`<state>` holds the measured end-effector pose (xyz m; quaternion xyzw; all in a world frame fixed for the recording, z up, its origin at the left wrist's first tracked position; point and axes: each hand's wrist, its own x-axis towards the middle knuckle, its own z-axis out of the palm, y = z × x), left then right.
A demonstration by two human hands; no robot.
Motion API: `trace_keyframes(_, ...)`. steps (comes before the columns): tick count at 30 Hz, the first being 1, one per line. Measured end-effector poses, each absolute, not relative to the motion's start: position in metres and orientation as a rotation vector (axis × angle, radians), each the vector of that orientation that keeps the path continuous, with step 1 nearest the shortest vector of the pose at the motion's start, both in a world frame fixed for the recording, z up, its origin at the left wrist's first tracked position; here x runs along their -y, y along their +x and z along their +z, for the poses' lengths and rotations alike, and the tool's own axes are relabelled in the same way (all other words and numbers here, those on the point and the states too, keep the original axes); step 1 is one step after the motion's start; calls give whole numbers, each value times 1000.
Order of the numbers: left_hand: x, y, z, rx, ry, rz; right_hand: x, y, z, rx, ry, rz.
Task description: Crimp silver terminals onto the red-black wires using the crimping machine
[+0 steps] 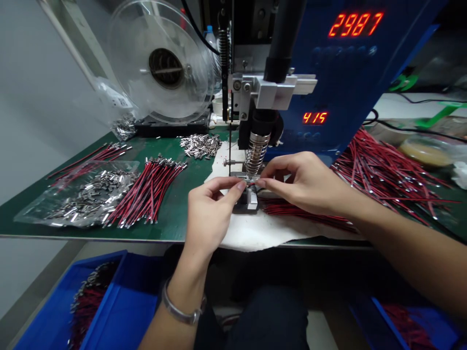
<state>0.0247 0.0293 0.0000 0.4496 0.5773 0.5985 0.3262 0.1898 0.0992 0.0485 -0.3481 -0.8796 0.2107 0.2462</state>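
My left hand (208, 210) and my right hand (304, 182) meet at a small metal jig (251, 200) under a machine's spring-wrapped head (256, 148). Thumb and forefinger of the left hand pinch at the jig's left side, seemingly on a small metal connector, mostly hidden. On the opposite side, the right thumb and forefinger are closed around the end of a short red and black wire, largely covered by the fingertips. Below the right hand lies a bundle of red and black wires (310, 212) on white paper (251, 233).
A blue machine cabinet (314, 141) with red digits stands behind. On the green table (171, 221) are a wire bundle (148, 192), a bag of metal connectors (97, 197), a loose connector pile (200, 146) and a large wire heap (383, 175). Blue bins (134, 287) sit below.
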Motion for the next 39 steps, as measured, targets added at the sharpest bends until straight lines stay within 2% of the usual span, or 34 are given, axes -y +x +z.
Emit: trace_keyframes(39, -27, 26, 1, -1526, 1165, 1560, -97, 190, 48, 2405, -874, 558)
